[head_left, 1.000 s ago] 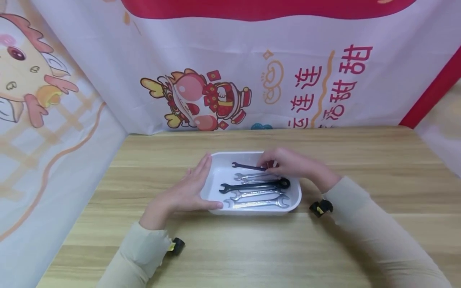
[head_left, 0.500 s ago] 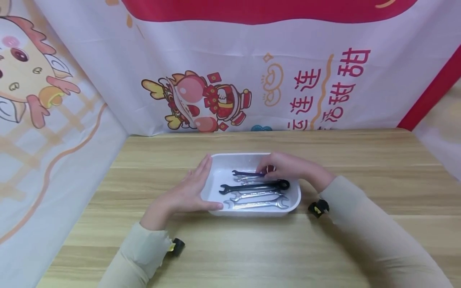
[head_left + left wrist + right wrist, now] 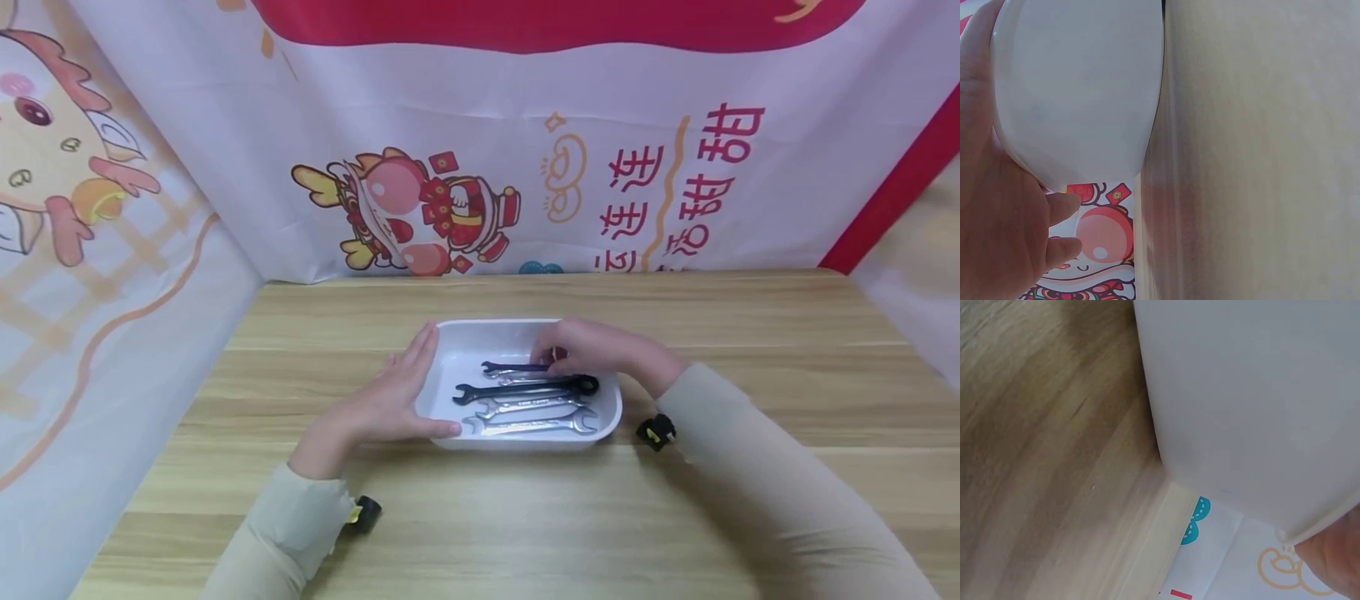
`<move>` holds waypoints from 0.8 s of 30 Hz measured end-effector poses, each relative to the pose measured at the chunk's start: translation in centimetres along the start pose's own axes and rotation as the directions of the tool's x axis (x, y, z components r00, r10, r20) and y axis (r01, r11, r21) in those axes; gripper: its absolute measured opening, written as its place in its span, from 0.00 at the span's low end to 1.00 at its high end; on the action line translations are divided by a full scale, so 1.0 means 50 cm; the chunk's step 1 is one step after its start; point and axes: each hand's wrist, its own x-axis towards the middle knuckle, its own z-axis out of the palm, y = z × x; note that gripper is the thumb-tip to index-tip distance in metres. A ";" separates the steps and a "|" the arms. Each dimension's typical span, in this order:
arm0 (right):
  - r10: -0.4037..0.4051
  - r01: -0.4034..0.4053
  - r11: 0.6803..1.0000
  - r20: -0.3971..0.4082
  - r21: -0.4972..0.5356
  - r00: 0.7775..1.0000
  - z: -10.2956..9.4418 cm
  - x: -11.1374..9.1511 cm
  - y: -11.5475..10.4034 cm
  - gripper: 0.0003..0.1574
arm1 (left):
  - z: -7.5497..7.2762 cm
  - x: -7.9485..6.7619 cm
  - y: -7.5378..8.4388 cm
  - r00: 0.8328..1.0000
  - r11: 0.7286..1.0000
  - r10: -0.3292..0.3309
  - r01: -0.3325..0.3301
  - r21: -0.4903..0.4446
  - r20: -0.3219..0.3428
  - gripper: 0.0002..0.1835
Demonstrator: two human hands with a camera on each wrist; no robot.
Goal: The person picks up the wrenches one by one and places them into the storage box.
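A white tray (image 3: 465,333) holds several open-end and combination wrenches lying side by side. My left hand (image 3: 378,408) spans its left end, fingers straight along the side and thumb on the front corner; in the left wrist view two fingertips show past the tray's end. My right hand (image 3: 592,346) reaches over the right rear rim and pinches a small dark wrench (image 3: 510,367), its left jaw end showing and the rest hidden by the fingers. Just in front lie a larger black ratchet wrench (image 3: 525,387) and silver wrenches (image 3: 528,425).
The tray stands on a wood-grain table (image 3: 480,517). A printed cloth (image 3: 480,108) with cartoon figures hangs behind the table's back edge and along the left. Small black devices are strapped at both wrists.
My right hand has moved down and toward the tray's front with the small dark wrench, which now lies close against the silver ones. My left hand stays on the tray.
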 end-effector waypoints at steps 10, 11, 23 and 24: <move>0.031 -0.029 0.997 0.019 -0.073 0.999 0.011 0.000 -0.012 0.14 | 0.001 -0.005 -0.004 1.000 1.000 0.009 -0.009 0.007 0.010 0.72; 0.031 -0.030 0.996 0.013 -0.081 0.999 0.012 0.000 -0.013 0.14 | 0.000 -0.005 -0.003 1.000 1.000 0.012 -0.012 0.007 0.008 0.72; 0.101 -0.101 0.982 -0.004 -0.163 0.995 0.015 0.006 -0.025 0.12 | -0.004 -0.005 -0.002 1.000 1.000 0.018 -0.018 0.016 0.005 0.72; 0.107 -0.106 0.979 -0.004 -0.172 0.994 0.016 0.007 -0.024 0.12 | -0.004 -0.005 -0.002 1.000 1.000 0.018 -0.018 0.017 0.004 0.72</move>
